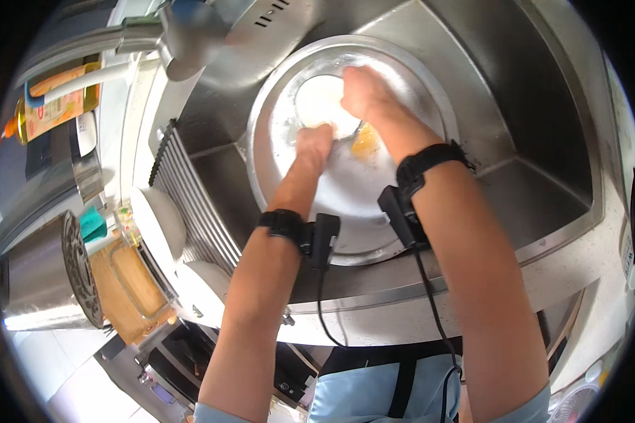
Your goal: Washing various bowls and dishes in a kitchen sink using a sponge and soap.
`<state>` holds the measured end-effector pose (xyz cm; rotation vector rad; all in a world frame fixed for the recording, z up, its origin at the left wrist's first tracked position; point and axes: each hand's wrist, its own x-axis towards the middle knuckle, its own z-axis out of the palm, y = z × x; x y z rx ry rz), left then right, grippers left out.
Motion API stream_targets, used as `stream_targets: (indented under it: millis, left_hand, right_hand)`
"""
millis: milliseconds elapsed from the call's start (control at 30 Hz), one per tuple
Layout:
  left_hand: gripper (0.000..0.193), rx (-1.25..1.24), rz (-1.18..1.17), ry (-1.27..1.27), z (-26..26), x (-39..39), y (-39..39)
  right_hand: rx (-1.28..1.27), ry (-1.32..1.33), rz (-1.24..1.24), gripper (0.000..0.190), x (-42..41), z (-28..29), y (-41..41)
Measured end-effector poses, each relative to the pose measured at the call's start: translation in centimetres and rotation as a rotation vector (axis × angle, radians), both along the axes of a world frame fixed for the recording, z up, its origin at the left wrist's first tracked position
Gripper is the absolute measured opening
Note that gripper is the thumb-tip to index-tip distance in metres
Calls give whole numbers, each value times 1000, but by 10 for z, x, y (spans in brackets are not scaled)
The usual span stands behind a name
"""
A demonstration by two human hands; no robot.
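A large round metal basin (349, 195) rests in a stainless steel sink. Inside it, both hands are at a round white dish (323, 100), which is washed out by glare. My left hand (315, 143) grips the dish's lower edge. At the dish's right edge is my right hand (365, 95), closed, its fingertips hidden; whether it grips the rim or something against it, I cannot tell. A yellow-orange patch (366, 143), perhaps a sponge or cloth, lies just below the right hand. Black straps with small devices and cables are on both wrists.
A metal faucet (143, 37) reaches in at the upper left. A roll-up drying rack (190, 190) spans the sink's left side, beside white bowls (161, 222). Further left are a bottle of yellow liquid (58, 103), a wooden board (132, 285) and a large metal pot (47, 275).
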<state>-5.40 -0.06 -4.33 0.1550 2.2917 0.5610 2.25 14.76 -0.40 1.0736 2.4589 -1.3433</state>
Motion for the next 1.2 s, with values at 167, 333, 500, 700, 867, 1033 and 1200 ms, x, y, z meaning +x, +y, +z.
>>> stream_targets:
  millis: [167, 333, 500, 700, 867, 1033, 1200]
  left_hand:
    - [38, -8, 190, 183, 11, 17, 16]
    - [29, -233, -187, 417, 9, -10, 6]
    - [35, 270, -272, 926, 41, 17, 28]
    - [37, -139, -501, 640, 47, -13, 32]
    - [35, 255, -244, 442, 19, -20, 4]
    - [30, -75, -185, 332, 16, -10, 12]
    - [32, -40, -309, 252, 38, -6, 14]
  right_hand:
    - [25, -26, 14, 25, 1, -5, 2]
    - [3, -43, 34, 28, -2, 12, -1]
    - [50, -118, 95, 29, 4, 13, -3]
    - [39, -88, 177, 29, 7, 9, -1]
    - [9, 0, 73, 31, -4, 2, -8]
    - [54, 131, 40, 29, -3, -21, -11]
    - [90, -134, 70, 26, 2, -5, -4]
